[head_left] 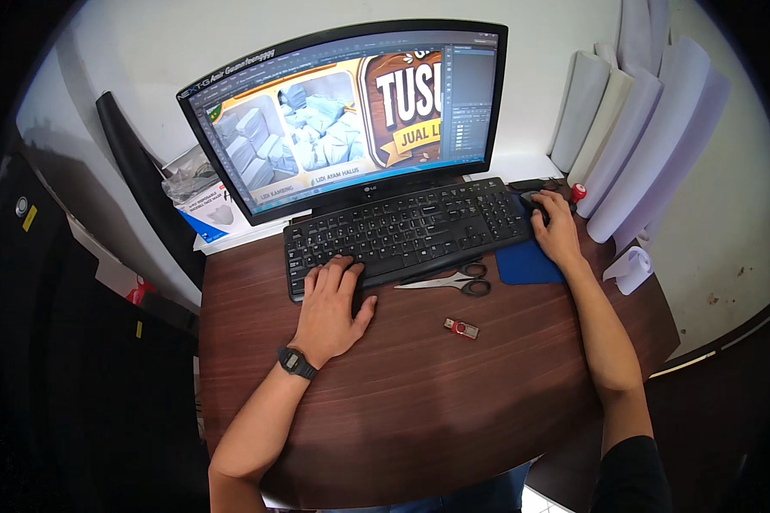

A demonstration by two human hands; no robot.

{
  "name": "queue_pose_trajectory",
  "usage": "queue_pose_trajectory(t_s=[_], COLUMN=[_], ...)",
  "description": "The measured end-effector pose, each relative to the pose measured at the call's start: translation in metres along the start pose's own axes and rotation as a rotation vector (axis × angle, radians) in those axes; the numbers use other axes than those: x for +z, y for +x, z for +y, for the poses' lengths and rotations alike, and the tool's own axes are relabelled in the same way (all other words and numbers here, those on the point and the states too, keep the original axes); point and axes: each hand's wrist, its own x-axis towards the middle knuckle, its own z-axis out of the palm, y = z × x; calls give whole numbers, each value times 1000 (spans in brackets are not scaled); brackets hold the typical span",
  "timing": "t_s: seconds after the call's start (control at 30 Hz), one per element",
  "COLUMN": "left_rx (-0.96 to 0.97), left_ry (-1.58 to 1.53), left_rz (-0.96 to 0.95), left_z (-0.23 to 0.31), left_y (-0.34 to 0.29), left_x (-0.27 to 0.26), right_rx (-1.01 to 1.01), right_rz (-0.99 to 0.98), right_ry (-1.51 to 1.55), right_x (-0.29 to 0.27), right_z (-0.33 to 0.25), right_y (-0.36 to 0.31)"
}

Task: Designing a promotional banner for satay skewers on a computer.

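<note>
Black computer keyboard (411,229) up mid-frame, left hand (329,312) lying on its lower-left end, kinda loose and half-spread; right hand (559,232) cupped around a mouse (529,204), upper right.

So you've got dark-handled scissors (455,281) lying on your brown wood-grain desk (453,385), plus a loose red and silver USB stick (461,328) a bit nearer to you. Over on your right there's a bunch of pale rolls (656,137) by the white wall (731,197), with a small curled one (633,270) near the desk's edge. On your left, a long black roll (139,167) stands tilted next to a white and blue box (216,210) with clear plastic (188,178) on top.
</note>
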Motion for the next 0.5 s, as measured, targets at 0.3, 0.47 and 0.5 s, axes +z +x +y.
queue_pose_trajectory(t_s=[0.3, 0.47, 0.5], left_rx=[16, 55, 33], left_ry=[7, -39, -27], left_rz=[29, 58, 61], left_z=[-5, -2, -4], left_y=[-5, -1, -3], left_x=[0, 2, 3], right_rx=[-33, -46, -35], right_rz=[-32, -64, -74], right_ry=[7, -9, -18], right_x=[5, -4, -3], right_z=[-3, 5, 4], right_y=[0, -1, -1])
